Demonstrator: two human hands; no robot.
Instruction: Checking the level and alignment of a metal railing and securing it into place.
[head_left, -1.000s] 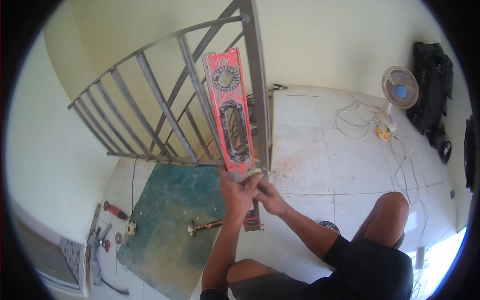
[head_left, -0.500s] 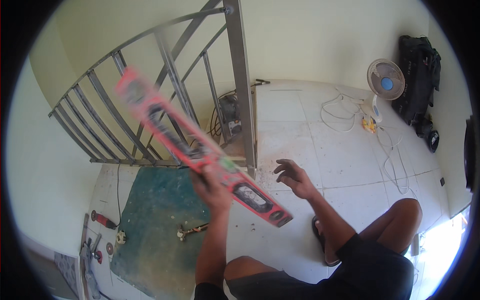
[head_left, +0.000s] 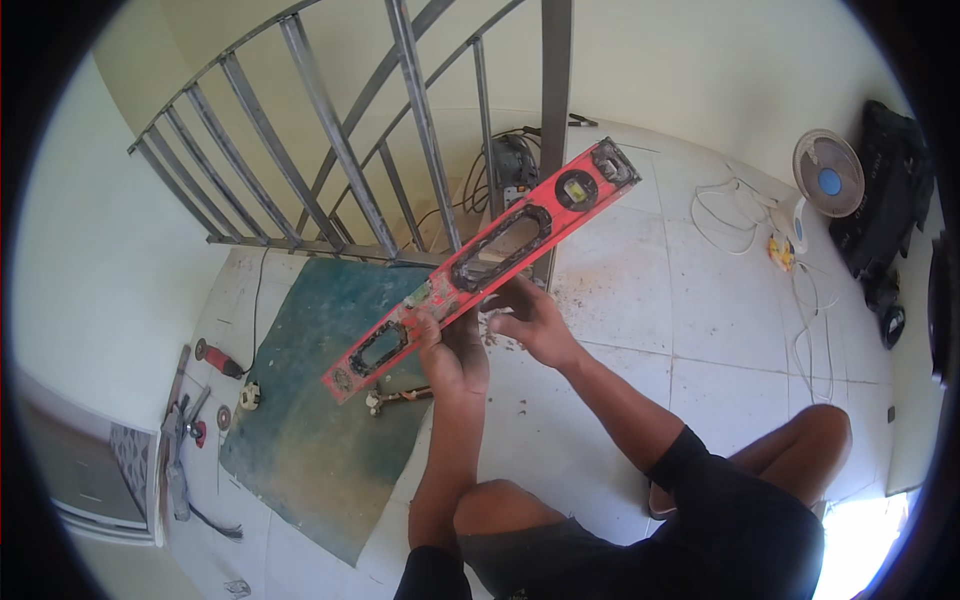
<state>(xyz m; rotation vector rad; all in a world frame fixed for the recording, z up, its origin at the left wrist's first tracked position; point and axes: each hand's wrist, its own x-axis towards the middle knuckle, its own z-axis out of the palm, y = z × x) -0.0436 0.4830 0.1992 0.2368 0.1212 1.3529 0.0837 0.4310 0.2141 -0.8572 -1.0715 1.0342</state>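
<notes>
This is a room, perhaps in a home, with pale walls (head_left: 690,80), a tiled floor (head_left: 720,300) and a fan (head_left: 828,175). A bare metal railing (head_left: 332,135), red power tool (head_left: 222,360) and hammer (head_left: 403,396) mark it as a work site.

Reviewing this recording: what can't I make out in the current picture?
All in the head view:
Left hand: some fingers, hidden behind the red spirit level.
Right hand: whether its fingers touch the level, which covers their tips.
Round vial: bubble position, too small.
Hammer: handle end, behind the left wrist.
Railing post: top, cut by the upper edge.
</notes>
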